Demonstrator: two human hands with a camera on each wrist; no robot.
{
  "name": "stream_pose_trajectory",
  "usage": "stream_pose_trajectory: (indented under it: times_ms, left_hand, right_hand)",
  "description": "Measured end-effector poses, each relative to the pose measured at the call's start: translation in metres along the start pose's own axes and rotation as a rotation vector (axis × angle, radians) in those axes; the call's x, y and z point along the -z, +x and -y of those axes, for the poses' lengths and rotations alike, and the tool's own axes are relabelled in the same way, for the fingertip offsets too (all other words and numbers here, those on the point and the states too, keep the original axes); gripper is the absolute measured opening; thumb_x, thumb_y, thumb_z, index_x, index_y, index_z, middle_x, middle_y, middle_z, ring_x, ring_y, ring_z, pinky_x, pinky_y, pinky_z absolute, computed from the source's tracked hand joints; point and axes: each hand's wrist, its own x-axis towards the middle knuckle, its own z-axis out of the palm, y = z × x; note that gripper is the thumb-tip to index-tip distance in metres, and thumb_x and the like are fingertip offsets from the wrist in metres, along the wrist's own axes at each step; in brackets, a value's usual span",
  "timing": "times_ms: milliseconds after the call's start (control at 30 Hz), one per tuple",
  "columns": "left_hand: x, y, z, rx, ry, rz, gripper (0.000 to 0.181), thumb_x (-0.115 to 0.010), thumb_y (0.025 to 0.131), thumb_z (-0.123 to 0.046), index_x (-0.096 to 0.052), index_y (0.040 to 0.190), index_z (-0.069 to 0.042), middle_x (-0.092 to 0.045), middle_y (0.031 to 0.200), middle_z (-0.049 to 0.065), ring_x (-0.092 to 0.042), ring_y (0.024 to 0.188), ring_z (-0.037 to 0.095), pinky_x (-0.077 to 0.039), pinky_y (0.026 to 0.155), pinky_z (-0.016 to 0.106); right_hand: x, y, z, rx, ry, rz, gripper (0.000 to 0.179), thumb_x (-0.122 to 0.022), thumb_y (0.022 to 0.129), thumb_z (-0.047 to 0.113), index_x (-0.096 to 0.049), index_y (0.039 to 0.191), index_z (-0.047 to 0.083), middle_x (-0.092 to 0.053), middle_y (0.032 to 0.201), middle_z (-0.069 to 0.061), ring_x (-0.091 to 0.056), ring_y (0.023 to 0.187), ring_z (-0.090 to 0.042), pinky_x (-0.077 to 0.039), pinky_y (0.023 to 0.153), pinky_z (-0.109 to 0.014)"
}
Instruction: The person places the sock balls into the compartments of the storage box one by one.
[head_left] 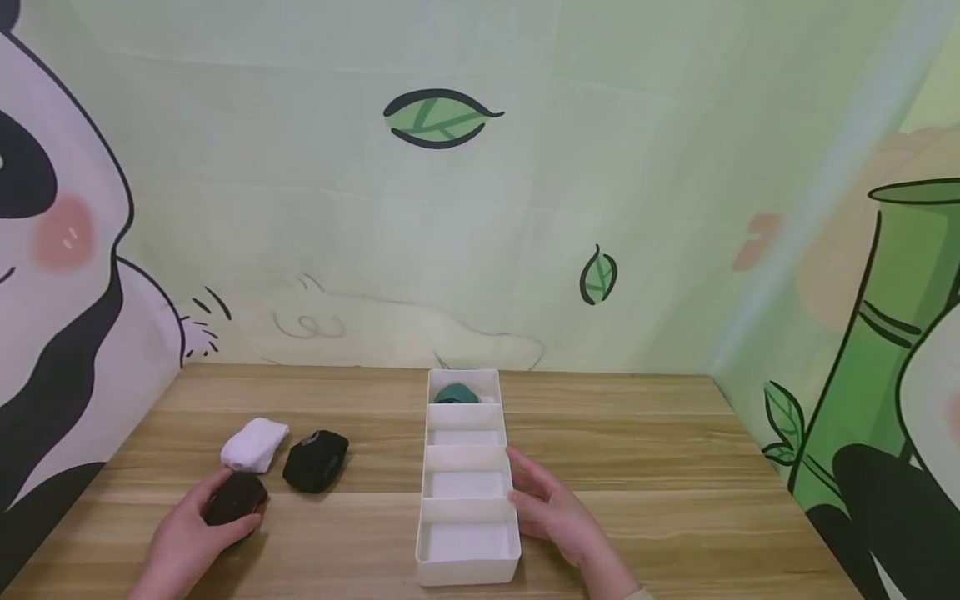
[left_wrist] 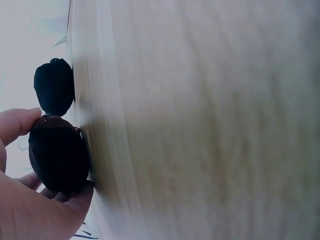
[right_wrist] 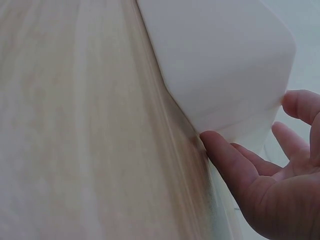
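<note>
On the left of the table, my left hand (head_left: 183,533) grips a dark rolled-up sock (head_left: 234,500), thumb on one side and fingers on the other. In the left wrist view this sock (left_wrist: 59,157) shows a brownish folded band and sits against the tabletop. Just beyond it lie a white rolled sock (head_left: 253,446) and a black rolled sock (head_left: 317,461). A long white divided box (head_left: 468,571) stands at the middle, with a green rolled sock (head_left: 456,393) in its farthest compartment. Fingertips of my right hand (head_left: 555,512) touch the box's right side; its fingers are extended.
The wooden table (head_left: 637,450) reaches back to a wall hanging (head_left: 525,192) printed with pandas, leaves and bamboo. Something whitish (head_left: 487,400) is beside the green sock in the far compartment. Low partitions split the box crosswise.
</note>
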Motion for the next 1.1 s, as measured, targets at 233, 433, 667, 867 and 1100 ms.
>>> stream_pose_trajectory:
  times_ms: [233, 433, 667, 867, 1100]
  left_hand:
    - [0.001, 0.002, 0.003, 0.005, 0.006, 0.007, 0.092, -0.078, 0.084, -0.038, -0.029, 0.150, 0.003, -0.026, 0.148, 0.039, -0.032, 0.129, 0.055, -0.030, 0.099, 0.066]
    - [0.003, 0.002, 0.005, 0.021, -0.018, 0.020, 0.089, -0.078, 0.084, -0.035, -0.031, 0.150, 0.002, -0.026, 0.149, 0.038, -0.033, 0.128, 0.054, -0.031, 0.098, 0.065]
    - [0.004, 0.004, 0.007, 0.037, -0.047, 0.027, 0.086, -0.077, 0.084, -0.031, -0.032, 0.150, 0.000, -0.025, 0.150, 0.037, -0.032, 0.127, 0.053, -0.030, 0.097, 0.064]
    - [0.004, 0.002, 0.006, 0.039, -0.053, 0.010, 0.083, -0.076, 0.085, -0.028, -0.033, 0.150, 0.000, -0.026, 0.149, 0.038, -0.033, 0.126, 0.053, -0.031, 0.097, 0.063]
    - [0.007, -0.003, -0.004, 0.016, -0.072, -0.022, 0.082, -0.075, 0.086, -0.024, -0.032, 0.152, -0.001, -0.027, 0.149, 0.038, -0.033, 0.128, 0.052, -0.031, 0.097, 0.060]
  right_hand:
    - [-0.001, 0.000, 0.000, 0.007, 0.000, -0.004, 0.064, -0.058, 0.100, 0.013, -0.029, 0.157, 0.013, -0.031, 0.152, -0.032, -0.053, 0.123, -0.037, -0.050, 0.092, -0.054]
    - [0.000, 0.000, 0.000, 0.000, -0.004, -0.008, 0.064, -0.059, 0.100, 0.013, -0.029, 0.156, 0.013, -0.031, 0.152, -0.032, -0.053, 0.123, -0.037, -0.050, 0.093, -0.054]
    - [-0.001, 0.000, -0.001, 0.002, 0.003, -0.013, 0.064, -0.059, 0.100, 0.013, -0.030, 0.156, 0.014, -0.032, 0.151, -0.032, -0.053, 0.122, -0.037, -0.050, 0.092, -0.054]
    - [-0.001, 0.000, 0.000, 0.002, 0.008, -0.007, 0.064, -0.058, 0.100, 0.012, -0.029, 0.156, 0.013, -0.032, 0.151, -0.032, -0.053, 0.122, -0.037, -0.050, 0.092, -0.053]
    - [0.000, 0.000, 0.000, -0.006, -0.004, -0.015, 0.064, -0.060, 0.099, 0.014, -0.031, 0.156, 0.015, -0.032, 0.151, -0.032, -0.054, 0.122, -0.037, -0.050, 0.092, -0.054]
